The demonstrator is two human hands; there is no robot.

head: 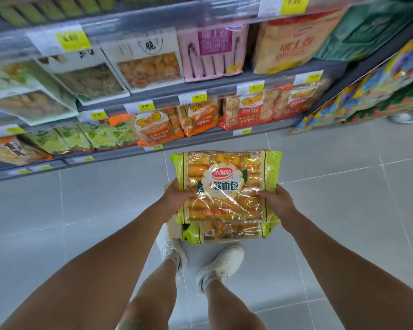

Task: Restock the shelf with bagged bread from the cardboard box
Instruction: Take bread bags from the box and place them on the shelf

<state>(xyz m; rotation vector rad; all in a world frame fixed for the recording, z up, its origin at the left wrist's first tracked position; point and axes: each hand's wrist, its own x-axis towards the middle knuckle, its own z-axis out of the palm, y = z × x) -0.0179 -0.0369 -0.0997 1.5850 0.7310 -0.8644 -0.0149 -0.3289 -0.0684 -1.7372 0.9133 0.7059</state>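
A bag of bread (227, 186) is clamped between the left hand (177, 198) at its 9 o'clock edge and the right hand (275, 202) at 3 o'clock, above the cardboard box (173, 228), where another bag (227, 231) lies. Below is grey tiled floor (343, 198). Stocked shelves (200, 94) stand at 12 o'clock; white shoes (221, 263) at 6.
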